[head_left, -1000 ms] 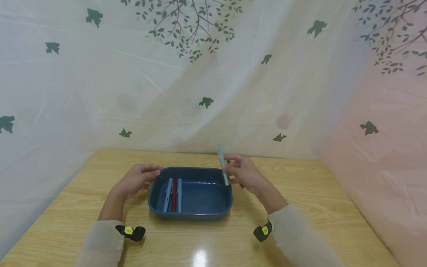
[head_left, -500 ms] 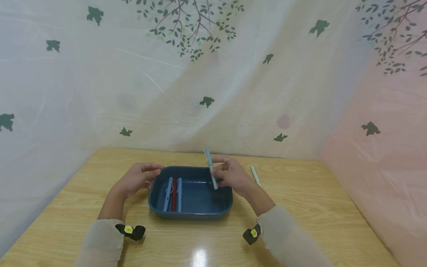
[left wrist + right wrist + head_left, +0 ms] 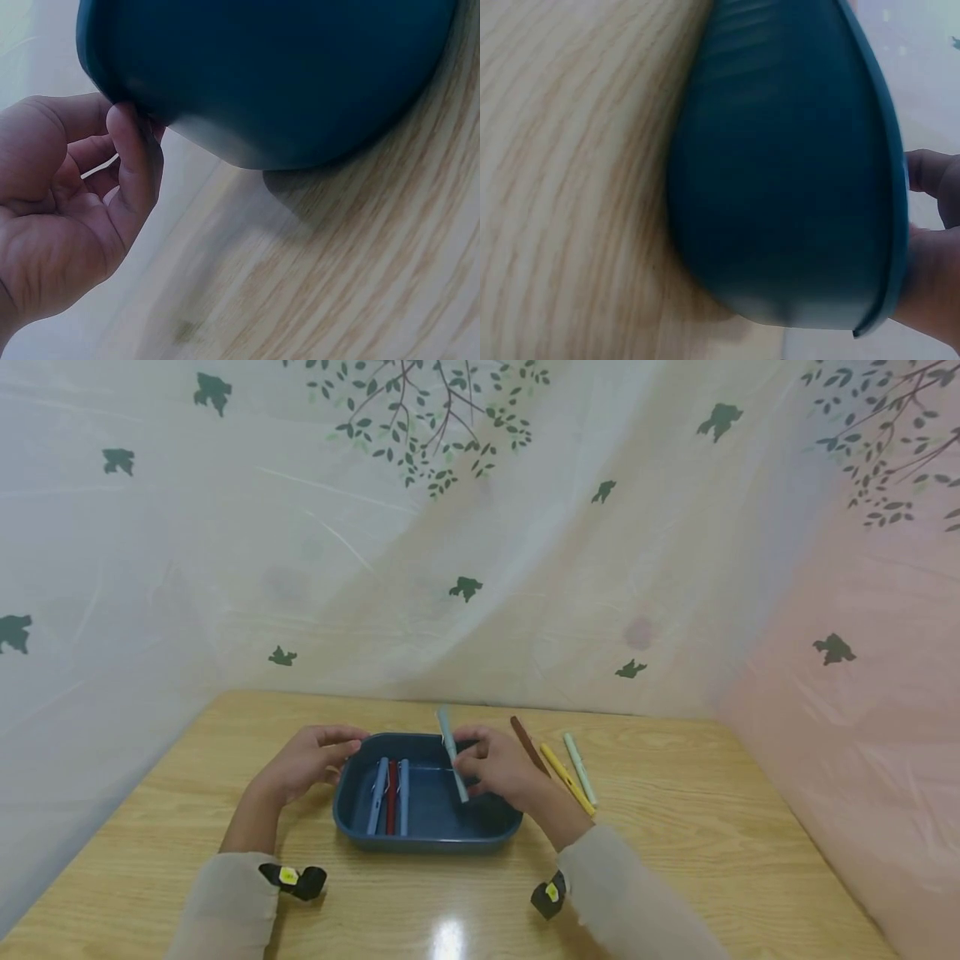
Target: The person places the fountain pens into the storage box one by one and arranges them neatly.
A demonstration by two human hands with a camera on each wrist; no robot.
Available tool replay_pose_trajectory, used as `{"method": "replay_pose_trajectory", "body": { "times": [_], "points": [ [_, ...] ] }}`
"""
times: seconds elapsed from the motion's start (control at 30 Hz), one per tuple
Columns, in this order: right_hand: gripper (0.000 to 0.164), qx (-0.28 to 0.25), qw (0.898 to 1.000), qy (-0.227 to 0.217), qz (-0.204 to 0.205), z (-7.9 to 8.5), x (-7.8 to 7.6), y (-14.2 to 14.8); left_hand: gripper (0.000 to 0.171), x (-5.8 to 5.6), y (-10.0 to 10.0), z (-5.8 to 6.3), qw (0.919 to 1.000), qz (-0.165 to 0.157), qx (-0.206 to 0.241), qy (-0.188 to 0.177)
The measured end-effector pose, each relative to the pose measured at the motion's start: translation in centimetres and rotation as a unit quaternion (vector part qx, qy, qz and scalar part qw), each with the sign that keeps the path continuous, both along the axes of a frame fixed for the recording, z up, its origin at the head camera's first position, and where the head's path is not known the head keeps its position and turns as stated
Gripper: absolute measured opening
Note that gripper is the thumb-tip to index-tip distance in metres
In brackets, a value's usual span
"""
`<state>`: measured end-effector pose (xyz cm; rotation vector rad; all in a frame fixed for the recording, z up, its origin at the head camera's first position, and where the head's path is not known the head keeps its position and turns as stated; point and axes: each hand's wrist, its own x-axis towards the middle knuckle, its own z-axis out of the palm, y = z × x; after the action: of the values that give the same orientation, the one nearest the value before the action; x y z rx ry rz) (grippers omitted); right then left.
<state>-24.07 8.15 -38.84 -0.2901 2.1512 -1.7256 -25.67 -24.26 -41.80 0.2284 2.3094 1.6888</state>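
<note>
A dark blue tray rests on the wooden table. Inside it, on the left, a light blue pen, a red pen and another light blue pen lie side by side. Over the tray's middle, my right hand pinches a grey-blue pen, its lower end tilted down to the right. In the right wrist view the tray wall hides that pen and most of the hand. My left hand holds the tray's far left corner, thumb against the rim.
Right of the tray, a brown pen, a yellow pen and a pale green pen lie on the table. The right forearm partly covers some of them. Behind the table hangs a patterned curtain.
My right hand has moved left with the grey-blue pen, from the tray's right rim to over its middle. The pens on the table have come into view. My left hand stays put.
</note>
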Motion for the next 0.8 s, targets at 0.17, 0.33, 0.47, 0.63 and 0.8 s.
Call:
{"method": "replay_pose_trajectory", "body": {
  "times": [0.17,0.33,0.47,0.63,0.8],
  "points": [
    [0.042,0.009,1.000,-0.004,0.017,-0.5,0.3,-0.5,0.040,0.0,0.0,0.0,1.0000,-0.003,0.000,0.002],
    [0.044,0.019,0.999,-0.011,0.038,-0.9,0.5,-1.1,0.040,0.0,-0.1,-0.1,1.0000,-0.005,0.002,0.004],
    [0.045,0.035,0.998,-0.005,0.050,-1.3,0.7,-1.5,0.039,-0.1,0.0,-0.2,1.0000,0.000,0.002,0.000],
    [0.043,0.068,0.996,0.009,0.062,-1.6,1.0,-2.1,0.038,-0.2,-0.1,-0.4,1.0000,0.003,-0.004,-0.002],
    [0.042,0.089,0.994,-0.002,0.070,-1.6,1.3,-2.5,0.039,-0.2,-0.2,-0.3,1.0000,0.004,-0.006,-0.003]
  ]
}}
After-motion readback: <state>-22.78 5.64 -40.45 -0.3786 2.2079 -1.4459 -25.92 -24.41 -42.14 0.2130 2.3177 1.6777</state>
